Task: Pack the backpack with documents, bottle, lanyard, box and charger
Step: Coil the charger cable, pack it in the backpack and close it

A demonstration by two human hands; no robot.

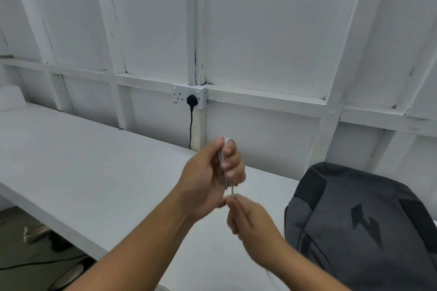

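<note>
Both hands are occupied with a white cable (224,160): its coils are gripped by the left hand (208,177) while the loose end is pinched by the right hand (248,217), presumably for compact stowing in the grey backpack (364,227) lying on the desk (82,172).

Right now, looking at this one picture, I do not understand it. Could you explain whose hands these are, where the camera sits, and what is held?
There is no machine here. A person wears a camera on the head, so it looks forward and down at their own two bare hands. The left hand is closed around a coiled white cable, likely the charger's. The right hand pinches its loose end just below. A grey backpack lies on the white table, to the right. On the wall behind, a black plug sits in a socket.
</note>
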